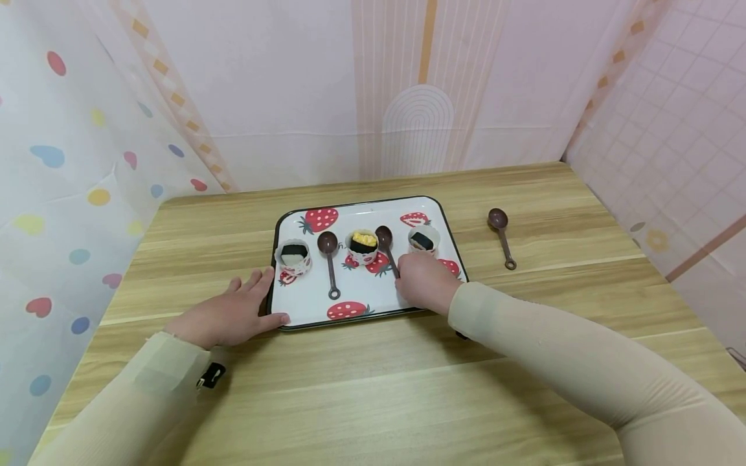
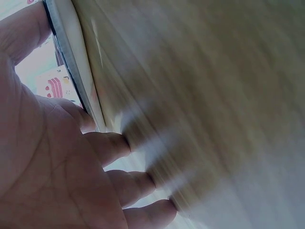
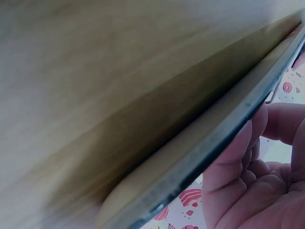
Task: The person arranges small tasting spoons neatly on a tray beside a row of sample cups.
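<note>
A white strawberry-printed tray [image 1: 309, 310] with a dark rim lies on the table. My left hand [image 1: 230, 317] rests at its left edge, fingers spread, thumb over the near corner. Near the middle of the tray, my right hand [image 1: 428, 279] pinches the handle end of a brown measuring spoon [image 1: 384, 237]; its fingertips are hidden in the head view. That spoon's bowl lies beside a paper cup [image 1: 362, 257] holding a yellow-topped sushi piece [image 1: 364, 241]. Another brown spoon [image 1: 328, 244] lies left of this cup. Sushi in paper cups also sits at left [image 1: 294, 251] and right [image 1: 423, 241].
A third brown spoon [image 1: 499, 221] lies on the wooden table [image 1: 373, 388], right of the tray. Patterned cloth [image 1: 291, 84] hangs behind the table and along both sides. The raised tray rim [image 3: 209, 157] runs beneath my right hand in the right wrist view.
</note>
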The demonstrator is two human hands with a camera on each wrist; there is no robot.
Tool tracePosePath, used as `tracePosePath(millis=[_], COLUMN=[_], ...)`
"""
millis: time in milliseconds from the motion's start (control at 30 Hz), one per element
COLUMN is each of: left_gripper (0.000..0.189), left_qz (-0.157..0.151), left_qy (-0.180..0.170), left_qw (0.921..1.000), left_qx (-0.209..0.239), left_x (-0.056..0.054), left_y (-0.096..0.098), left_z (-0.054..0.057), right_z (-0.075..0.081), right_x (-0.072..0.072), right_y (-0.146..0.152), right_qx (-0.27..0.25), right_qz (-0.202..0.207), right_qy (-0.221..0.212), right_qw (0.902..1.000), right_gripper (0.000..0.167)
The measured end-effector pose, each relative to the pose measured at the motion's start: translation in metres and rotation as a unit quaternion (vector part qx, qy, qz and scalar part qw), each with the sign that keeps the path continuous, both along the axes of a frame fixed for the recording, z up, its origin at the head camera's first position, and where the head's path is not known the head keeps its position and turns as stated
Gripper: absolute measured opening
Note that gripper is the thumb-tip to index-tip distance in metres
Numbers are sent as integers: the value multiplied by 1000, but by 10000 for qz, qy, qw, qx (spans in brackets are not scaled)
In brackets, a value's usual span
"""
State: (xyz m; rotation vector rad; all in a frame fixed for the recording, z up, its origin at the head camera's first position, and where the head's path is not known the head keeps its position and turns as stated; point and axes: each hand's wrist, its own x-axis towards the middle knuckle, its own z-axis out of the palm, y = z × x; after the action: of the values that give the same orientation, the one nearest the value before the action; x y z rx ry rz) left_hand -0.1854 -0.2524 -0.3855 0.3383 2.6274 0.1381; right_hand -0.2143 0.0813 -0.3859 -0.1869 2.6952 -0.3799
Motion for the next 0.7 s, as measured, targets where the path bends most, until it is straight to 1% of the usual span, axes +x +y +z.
tracePosePath(millis=[333,700], left_gripper=[115,114], left_qz=[-39,-116], left_qy=[35,85], left_qw=[10000,9999], left_qx=[14,43], left_x=[2,0], left_y=[0,1], left_z=[0,2], right_z=[-1,-2], right_x=[2,4], right_y=[1,2], right_qx=[95,158], right_qz=[102,244], right_qy=[143,347], right_qw=[9998,9990], right_gripper=[19,17])
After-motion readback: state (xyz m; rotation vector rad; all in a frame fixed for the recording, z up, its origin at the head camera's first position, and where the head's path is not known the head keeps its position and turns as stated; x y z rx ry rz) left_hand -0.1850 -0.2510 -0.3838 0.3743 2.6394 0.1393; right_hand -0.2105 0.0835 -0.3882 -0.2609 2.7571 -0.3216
